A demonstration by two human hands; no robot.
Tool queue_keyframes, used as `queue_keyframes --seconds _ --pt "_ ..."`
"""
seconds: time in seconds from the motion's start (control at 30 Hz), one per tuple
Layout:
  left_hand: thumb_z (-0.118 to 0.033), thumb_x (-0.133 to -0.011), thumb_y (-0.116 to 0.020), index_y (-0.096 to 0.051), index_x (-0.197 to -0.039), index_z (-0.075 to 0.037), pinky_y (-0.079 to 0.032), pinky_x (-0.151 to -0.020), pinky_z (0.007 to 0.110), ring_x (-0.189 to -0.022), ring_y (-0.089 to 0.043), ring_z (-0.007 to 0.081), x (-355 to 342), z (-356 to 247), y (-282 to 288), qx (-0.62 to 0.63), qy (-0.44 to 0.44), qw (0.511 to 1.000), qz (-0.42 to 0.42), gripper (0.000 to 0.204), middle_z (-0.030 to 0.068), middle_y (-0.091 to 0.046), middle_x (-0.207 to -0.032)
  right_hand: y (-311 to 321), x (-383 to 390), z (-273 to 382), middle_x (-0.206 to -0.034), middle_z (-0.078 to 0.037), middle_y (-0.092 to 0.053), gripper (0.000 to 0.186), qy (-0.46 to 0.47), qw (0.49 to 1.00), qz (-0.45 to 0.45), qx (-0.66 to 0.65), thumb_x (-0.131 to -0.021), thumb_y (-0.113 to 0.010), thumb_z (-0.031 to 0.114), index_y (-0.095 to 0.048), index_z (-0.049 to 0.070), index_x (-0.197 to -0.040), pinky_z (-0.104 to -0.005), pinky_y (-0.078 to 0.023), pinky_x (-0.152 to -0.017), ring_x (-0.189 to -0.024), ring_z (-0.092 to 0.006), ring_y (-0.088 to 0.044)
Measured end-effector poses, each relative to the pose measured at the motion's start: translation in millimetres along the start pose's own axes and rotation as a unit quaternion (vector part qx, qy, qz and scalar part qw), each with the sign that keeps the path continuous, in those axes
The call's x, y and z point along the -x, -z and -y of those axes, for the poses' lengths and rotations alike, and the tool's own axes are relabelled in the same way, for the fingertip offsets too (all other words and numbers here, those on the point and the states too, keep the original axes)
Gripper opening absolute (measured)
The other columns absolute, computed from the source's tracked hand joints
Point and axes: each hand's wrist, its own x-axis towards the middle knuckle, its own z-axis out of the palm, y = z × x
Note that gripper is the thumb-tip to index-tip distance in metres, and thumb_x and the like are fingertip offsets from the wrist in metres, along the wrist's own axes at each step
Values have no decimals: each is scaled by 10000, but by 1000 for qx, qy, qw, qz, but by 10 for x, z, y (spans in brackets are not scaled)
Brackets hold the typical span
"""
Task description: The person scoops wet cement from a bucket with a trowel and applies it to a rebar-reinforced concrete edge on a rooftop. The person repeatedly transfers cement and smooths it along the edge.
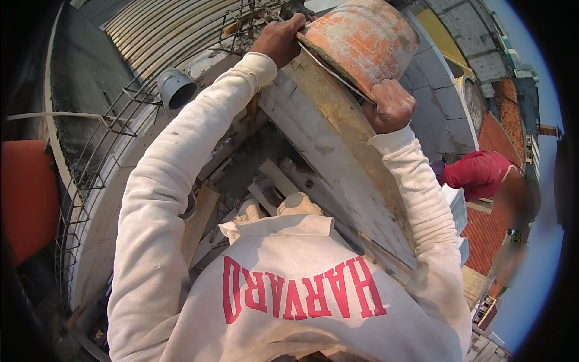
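Note:
A cement-smeared orange bucket (365, 45) is tipped over at the top of a wall, its rim toward me and its base pointing up and away. My left hand (277, 41) is closed at the left end of the rim. At the rim's right end, my right hand (389, 105) is closed with its fingers curled in. A wooden board (335, 102) runs along the wall just below the rim. The inside of the bucket is hidden from me.
Steel rebar (90, 181) and a grey pipe (176, 88) stand at the left, near a corrugated roof (169, 30). Light block walling (434, 90) lies beyond the bucket. A person in a red top (476, 175) is at the right. Loose boards (202, 223) lie below me.

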Motion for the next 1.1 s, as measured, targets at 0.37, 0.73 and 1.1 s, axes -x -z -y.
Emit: queue_keyframes --seconds 0.37,0.73,1.1 --pt "-79 -845 -761 -630 -1143 -46 -568 -828 493 -939 -695 451 -298 -128 2 -7 16 1000 -14 327 217 -728 -1010 57 -123 -163 -630 -109 -462 175 -8 998 -65 -14 -665 -710 28 -543 79 -678 -408 -419 -481 -558 -306 -543" --pt "-173 -909 -713 -666 -1107 -63 -573 -779 415 -935 -751 320 -248 -677 1515 98 148 984 -20 232 152 -756 -963 510 -876 -188 -1022 -77 -794 287 -176 950 -147 -211 -890 -735 -27 -762 -30 -1176 -302 -565 -843 -889 -111 -709" --pt "-107 -733 -848 -635 -923 -1 -521 -564 338 -570 -611 233 2920 -1323 2526 16 374 916 -141 305 163 -653 -710 -627 -1006 1528 -824 -62 -683 214 -42 869 253 -424 -867 -784 82 -726 -23 -1045 -293 -529 -757 -767 -121 -632"
